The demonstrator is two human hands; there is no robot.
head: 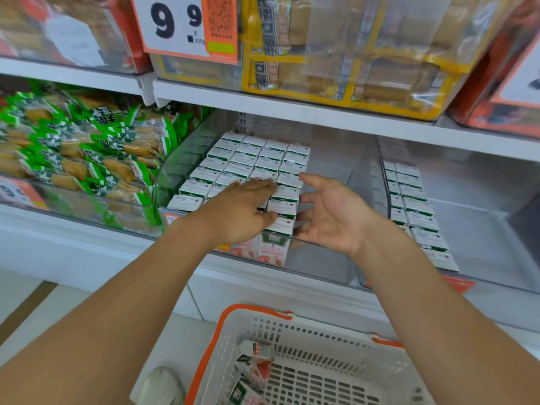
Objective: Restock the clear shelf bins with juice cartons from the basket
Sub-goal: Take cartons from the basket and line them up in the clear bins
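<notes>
Head camera, looking down at a shop shelf: the left hand lies flat, fingers straight, on top of packed rows of juice cartons in a clear bin. The right hand hovers open, palm inward, beside the rows' right edge. Below, a white basket with orange rim holds a few loose cartons.

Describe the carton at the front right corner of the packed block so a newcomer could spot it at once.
Find the middle clear bin on the shelf below the yellow snack packs. Its left half holds a tight block of white-topped juice cartons. The front right carton stands between the left hand and right hand, the one showing most of its pink-and-green front.
</notes>
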